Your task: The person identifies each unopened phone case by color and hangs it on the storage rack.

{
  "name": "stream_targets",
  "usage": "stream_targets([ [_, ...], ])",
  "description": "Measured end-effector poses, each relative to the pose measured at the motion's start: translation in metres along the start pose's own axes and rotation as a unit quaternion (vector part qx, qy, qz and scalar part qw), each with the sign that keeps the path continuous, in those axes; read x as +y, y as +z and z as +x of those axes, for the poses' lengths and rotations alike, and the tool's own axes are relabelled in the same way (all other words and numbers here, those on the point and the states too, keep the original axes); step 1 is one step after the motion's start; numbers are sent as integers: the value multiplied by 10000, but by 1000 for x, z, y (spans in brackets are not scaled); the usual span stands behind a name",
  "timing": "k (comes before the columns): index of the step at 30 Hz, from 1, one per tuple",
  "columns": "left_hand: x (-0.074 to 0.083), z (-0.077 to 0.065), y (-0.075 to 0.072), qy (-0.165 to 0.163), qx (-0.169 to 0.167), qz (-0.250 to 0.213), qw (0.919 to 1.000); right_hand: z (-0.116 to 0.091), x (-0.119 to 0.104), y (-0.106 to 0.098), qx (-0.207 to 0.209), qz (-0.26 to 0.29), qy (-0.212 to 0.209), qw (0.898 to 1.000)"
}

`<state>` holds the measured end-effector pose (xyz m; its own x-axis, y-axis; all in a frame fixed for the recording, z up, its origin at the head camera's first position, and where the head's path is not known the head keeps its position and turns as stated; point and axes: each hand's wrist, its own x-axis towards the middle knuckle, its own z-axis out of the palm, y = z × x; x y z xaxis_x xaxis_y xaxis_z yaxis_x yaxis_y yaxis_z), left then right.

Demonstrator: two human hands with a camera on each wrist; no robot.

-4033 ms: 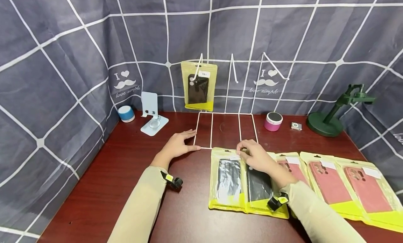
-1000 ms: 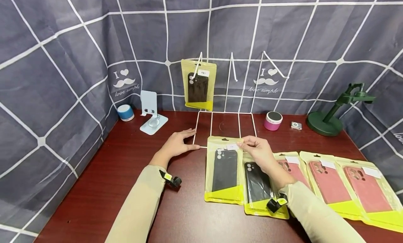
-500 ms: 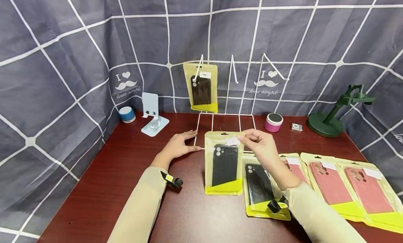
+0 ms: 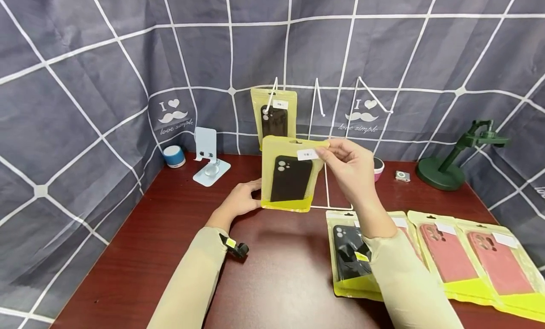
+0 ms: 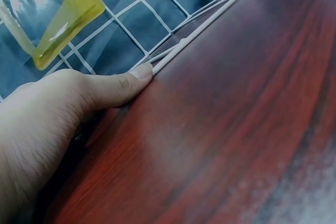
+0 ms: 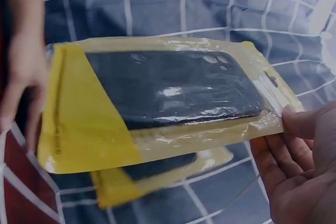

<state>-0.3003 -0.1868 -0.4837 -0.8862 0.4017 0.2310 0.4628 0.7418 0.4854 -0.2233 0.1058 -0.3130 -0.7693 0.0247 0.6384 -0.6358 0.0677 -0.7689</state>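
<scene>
Head cam: I've got R hand (image 4: 351, 172) pinching a bag (image 4: 291, 180) midair, L hand (image 4: 238, 200) loosely spread against rack (image 4: 332, 208), 1 hung bag (image 4: 276, 124) done, 4 flat bags (image 4: 450, 255) on table (image 4: 272, 277) prob. left.

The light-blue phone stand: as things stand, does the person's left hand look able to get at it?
Probably yes: the left hand touches the white rack but holds no packet, and only bare tabletop shows between it and the phone stand.
</scene>
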Motion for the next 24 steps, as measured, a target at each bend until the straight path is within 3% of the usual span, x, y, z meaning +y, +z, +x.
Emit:
stream_targets([
  [5, -2, -1, 3, -2, 298, -102, 9995, 12, -15, 24, 29, -6, -356, 9994],
  [12, 2, -1, 1, -263, 100, -419, 9987, 26, -25, 53, 188, 124, -679, 9974],
  [19, 4, -2, 0, -147, 269, -572, 9979, 35, -29, 65, 538, 317, -344, 9975],
  [24, 4, -4, 1, -75, 231, -451, 9987, 40, -27, 74, 731, 94, -327, 9967],
])
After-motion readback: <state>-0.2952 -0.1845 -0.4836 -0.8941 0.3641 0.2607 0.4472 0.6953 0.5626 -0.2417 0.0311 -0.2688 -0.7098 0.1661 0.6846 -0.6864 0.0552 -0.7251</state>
